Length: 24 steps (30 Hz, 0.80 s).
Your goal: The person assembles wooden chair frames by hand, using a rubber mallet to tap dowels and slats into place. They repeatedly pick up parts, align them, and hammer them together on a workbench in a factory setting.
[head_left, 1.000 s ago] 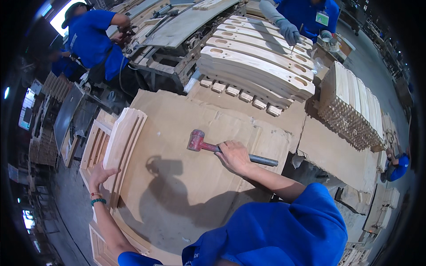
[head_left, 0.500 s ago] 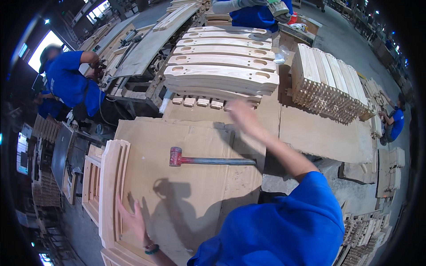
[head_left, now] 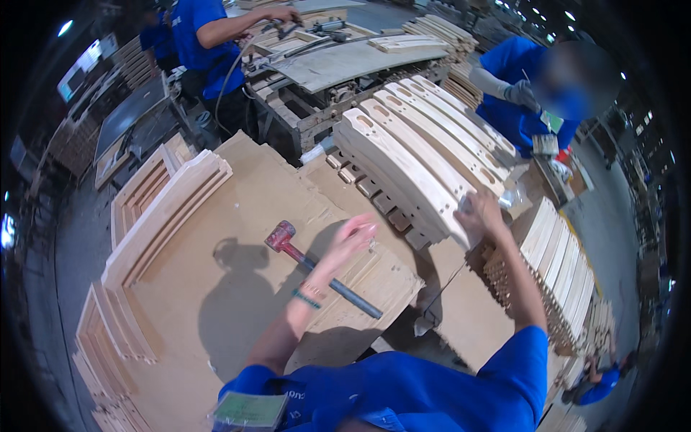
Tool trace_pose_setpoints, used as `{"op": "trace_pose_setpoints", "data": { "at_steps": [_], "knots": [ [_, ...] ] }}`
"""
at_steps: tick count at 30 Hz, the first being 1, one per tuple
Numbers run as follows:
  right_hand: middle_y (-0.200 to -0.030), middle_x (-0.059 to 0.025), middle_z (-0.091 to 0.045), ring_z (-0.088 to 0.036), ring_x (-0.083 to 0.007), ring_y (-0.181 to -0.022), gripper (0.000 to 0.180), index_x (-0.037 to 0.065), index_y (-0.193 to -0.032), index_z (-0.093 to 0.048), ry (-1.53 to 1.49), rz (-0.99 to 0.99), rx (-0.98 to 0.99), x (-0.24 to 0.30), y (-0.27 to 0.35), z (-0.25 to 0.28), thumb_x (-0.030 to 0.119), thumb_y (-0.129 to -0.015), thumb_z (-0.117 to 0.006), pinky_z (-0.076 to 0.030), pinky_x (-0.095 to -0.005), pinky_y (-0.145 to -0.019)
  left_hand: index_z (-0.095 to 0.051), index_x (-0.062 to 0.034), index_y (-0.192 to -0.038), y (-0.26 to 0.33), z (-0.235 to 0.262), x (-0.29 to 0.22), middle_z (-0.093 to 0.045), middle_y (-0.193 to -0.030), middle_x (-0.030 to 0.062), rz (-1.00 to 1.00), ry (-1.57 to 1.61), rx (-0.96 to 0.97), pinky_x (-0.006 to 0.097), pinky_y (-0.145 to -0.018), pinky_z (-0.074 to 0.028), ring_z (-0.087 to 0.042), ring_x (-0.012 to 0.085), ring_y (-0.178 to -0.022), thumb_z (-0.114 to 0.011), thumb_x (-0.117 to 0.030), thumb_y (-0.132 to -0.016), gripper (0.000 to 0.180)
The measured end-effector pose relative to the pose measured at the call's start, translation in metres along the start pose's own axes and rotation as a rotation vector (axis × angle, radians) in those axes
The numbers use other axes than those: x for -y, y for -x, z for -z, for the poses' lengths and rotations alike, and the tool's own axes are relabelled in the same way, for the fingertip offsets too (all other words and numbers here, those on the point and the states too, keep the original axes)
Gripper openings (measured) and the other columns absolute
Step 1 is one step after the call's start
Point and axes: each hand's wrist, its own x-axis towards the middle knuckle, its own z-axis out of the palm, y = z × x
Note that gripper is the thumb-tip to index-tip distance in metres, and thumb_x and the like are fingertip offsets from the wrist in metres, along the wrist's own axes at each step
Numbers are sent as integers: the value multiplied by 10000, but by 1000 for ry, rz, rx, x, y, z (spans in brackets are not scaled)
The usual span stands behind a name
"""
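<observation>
My right hand point(head_left: 482, 213) is at the right end of the stacked curved wooden boards point(head_left: 410, 169), which have slots and holes near their ends. Its fingers are bent together; whatever they hold is hidden. My left hand point(head_left: 350, 243), slightly blurred, hovers over the cardboard-covered table point(head_left: 194, 288) with loosely curved fingers and nothing visible in it. Below and beside it lies a mallet point(head_left: 281, 236) with a worn red head and a dark handle, which my left forearm and hand partly overlap.
Wooden frame pieces point(head_left: 165, 216) lean along the table's left side. Another stack of boards with jagged ends point(head_left: 551, 252) stands at right. A gloved co-worker point(head_left: 515, 90) is beyond the boards; another person in blue point(head_left: 209, 43) works at the back left bench.
My view has turned, so the boards and mallet now appear slanted. My left hand has gone from the frame pieces to near the mallet; my right hand has reached the boards' right end.
</observation>
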Motion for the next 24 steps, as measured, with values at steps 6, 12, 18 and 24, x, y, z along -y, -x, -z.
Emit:
{"op": "trace_pose_setpoints", "data": {
  "at_steps": [6, 12, 18, 24],
  "knots": [
    [-843, -226, -583, -520, -376, -807, 415, -16, -817, -551, -255, 0, -52, 110, 36, 60, 345, -676, -699, -393, -468, -749, -470, -51, -1302, -101, -42, 21, -564, -1242, 130, 126, 939, 126, 422, -993, -428, -548, 255, -1133, -657, -594, -767, 785],
    [-972, -198, -550, -484, -368, -919, 458, -20, -982, -535, -233, 75, 35, 120, 91, 112, 263, -677, -725, -377, -463, -801, -520, -27, -1227, -46, -64, 36, -585, -1211, 116, 151, 939, 49, 391, -988, -435, -572, 237, -1092, -708, -431, -789, 624],
    [-1029, -175, -532, -478, -362, -927, 522, -10, -1034, -508, -398, 598, 126, 183, 21, 141, 295, -677, -735, -371, -457, -825, -401, 15, -1336, 95, 11, 42, -486, -1327, 184, -240, 1135, -28, 459, -1089, -319, -452, 317, -1250, -703, -347, -781, 729],
    [-1044, -191, -545, -496, -342, -997, 584, -12, -1060, -540, -502, 1203, 106, 320, -105, 75, 377, -663, -718, -363, -448, -914, -478, -72, -1252, 176, 93, 45, -533, -1233, 159, -774, 1156, -541, 451, -1073, -343, -464, 362, -1204, -661, -358, -791, 572]
  ]
}}
